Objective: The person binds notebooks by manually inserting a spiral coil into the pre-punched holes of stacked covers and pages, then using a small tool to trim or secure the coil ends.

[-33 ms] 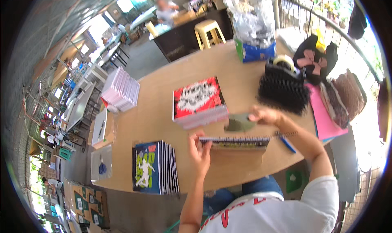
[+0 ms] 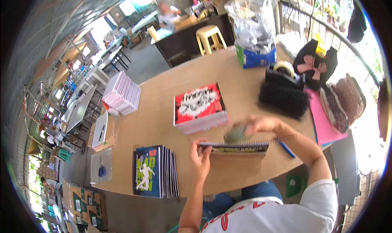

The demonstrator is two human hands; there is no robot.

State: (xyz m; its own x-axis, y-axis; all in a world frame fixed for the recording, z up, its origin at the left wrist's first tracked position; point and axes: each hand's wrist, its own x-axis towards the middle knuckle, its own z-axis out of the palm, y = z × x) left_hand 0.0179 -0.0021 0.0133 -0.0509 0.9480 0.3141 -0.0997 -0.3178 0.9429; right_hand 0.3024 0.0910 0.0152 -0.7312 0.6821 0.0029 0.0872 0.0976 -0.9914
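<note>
My left hand grips the left end of a spiral notebook, held on edge above the table with its bound side up. A dark wire coil sticks out past the notebook's right end. My right hand is closed on a flat, rounded grey-green piece, smeared by motion, just above the binding; I cannot tell whether they touch. Beyond lies a stack of red-covered books. Left of my left hand is a stack of dark blue spiral notebooks.
A blue pen lies right of the notebook. Black coils, a tape dispenser, pink sheets and a black bag crowd the right side. A white paper stack stands far left. Another person sits beyond.
My right hand and the grey-green piece have moved slightly left and down, closer to the notebook's binding. My left hand keeps its hold. The whole view has shifted a little.
</note>
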